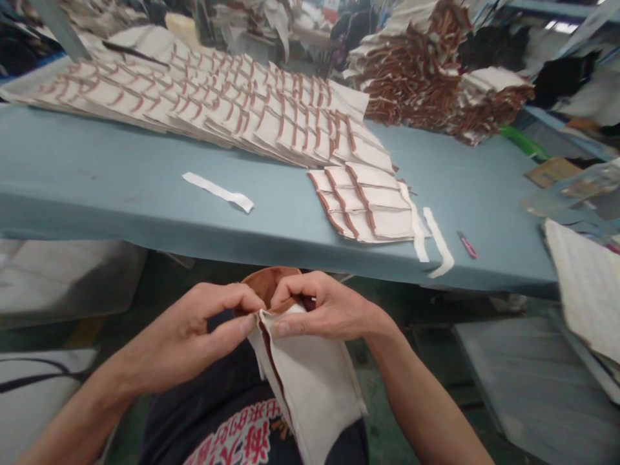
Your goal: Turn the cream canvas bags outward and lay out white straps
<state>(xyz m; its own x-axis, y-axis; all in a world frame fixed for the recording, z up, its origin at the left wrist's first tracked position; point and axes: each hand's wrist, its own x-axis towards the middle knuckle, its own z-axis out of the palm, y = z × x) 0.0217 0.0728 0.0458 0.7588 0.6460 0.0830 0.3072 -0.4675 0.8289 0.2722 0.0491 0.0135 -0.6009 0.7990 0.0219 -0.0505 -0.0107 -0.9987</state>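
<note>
Pinching the top corner of a cream fabric piece [314, 374] between thumb and forefinger of the left hand [198, 329]; grasping the same edge just beside with the right hand [329, 307], thumb flat on the cream face, fingers curled behind. Holding the piece up between both hands, close to the body and short of the blue table [121, 158], with brown cloth [268, 278] bulging just beyond the fingers and cream layers hanging below. Apparently lining up or checking the edge at the corner, judging from the close-set thumbs. Probably calling next for a steady left pinch and a small, careful shift of the right thumb, without letting the layers slip apart. Seeing no contents inside the piece, only brown between the cream layers. Making out what seems a clear plastic container [593, 194] far to the right of the hands, without being able to tell what it holds. Facing fanned rows of cream panels [232, 106] well beyond the hands, a smaller panel set [363, 203] nearer, beyond the right hand, and a pink-handled tool [467, 245] farther right.
</note>
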